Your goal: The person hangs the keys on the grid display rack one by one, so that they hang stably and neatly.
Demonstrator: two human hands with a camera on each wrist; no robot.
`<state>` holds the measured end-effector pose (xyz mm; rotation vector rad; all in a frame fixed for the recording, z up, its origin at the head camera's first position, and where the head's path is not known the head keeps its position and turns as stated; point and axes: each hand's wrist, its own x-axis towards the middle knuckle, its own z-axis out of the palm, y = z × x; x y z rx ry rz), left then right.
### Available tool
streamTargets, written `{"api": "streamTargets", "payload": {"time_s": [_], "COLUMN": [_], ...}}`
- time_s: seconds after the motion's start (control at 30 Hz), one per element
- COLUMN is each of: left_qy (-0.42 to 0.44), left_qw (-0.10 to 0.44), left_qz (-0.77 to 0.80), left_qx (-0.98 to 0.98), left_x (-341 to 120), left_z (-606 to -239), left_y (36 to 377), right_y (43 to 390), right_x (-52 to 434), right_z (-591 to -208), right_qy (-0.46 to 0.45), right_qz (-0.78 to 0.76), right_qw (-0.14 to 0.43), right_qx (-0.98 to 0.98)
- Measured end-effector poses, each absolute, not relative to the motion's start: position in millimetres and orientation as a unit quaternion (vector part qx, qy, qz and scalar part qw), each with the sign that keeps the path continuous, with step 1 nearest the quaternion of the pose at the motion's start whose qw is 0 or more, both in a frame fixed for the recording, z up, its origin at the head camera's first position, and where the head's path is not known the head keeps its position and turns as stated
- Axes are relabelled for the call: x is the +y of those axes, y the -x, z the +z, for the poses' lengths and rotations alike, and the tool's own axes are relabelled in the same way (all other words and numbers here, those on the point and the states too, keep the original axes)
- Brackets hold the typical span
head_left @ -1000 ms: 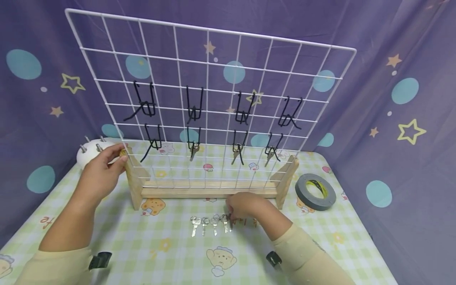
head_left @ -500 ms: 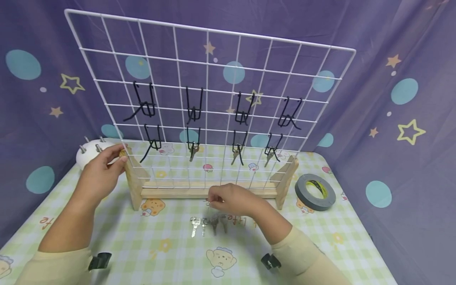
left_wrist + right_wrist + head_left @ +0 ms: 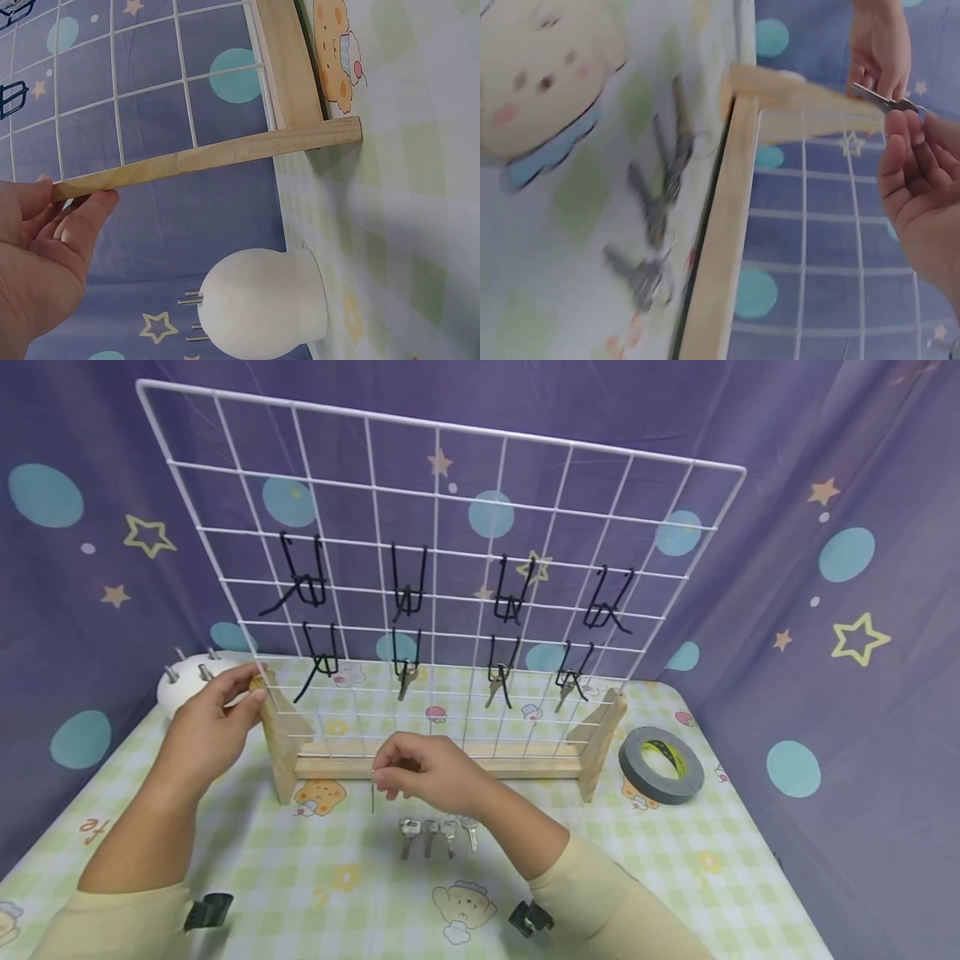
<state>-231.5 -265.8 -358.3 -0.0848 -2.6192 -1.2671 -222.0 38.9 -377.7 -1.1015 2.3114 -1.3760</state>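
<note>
My left hand [image 3: 213, 727] pinches the top of the wooden stand's left side post [image 3: 202, 157] between thumb and fingers. In front of the stand's wooden bar, my right hand [image 3: 431, 772] pinches a key [image 3: 874, 97] by its head, its blade hanging down in the head view. Below that hand, several keys [image 3: 409, 837] with rings lie in a row on the cloth. The white wire grid [image 3: 442, 485] rises from the stand, carrying black hooks [image 3: 408, 593] in two rows. Three hooks of the lower row hold a key [image 3: 407, 681] each; the leftmost lower hook [image 3: 322, 660] is bare.
A roll of grey tape [image 3: 662, 766] lies right of the stand. Behind my left hand stands a white rounded object [image 3: 262, 304] with metal pegs. A checked cloth [image 3: 300, 893] covers the table, and a purple curtain [image 3: 862, 718] hangs around it.
My right hand has picked up the rightmost key of the row and carried it left and slightly up, along the wooden bar. My left hand has stayed on the post.
</note>
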Motion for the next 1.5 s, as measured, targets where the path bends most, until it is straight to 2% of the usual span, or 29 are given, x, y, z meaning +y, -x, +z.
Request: {"api": "streamTargets", "payload": {"time_s": [0.33, 0.8, 1.5], "left_qy": [0.032, 0.028, 0.027], "left_qw": [0.110, 0.114, 0.113], "left_qz": [-0.445, -0.442, -0.447], "left_qx": [-0.888, -0.889, -0.887], "left_x": [-266.0, -265.1, -265.3], "left_z": [-358.4, -356.8, -356.6], "left_y": [230.9, 231.9, 231.2], "right_y": [216.2, 214.7, 229.2], "right_x": [3.9, -18.9, -41.9], "right_z": [-347.9, -306.5, -321.8], "right_qy": [0.375, 0.364, 0.259], "right_qz": [-0.607, -0.662, -0.721], "right_qw": [0.145, 0.118, 0.099], "right_qx": [0.686, 0.644, 0.635]}}
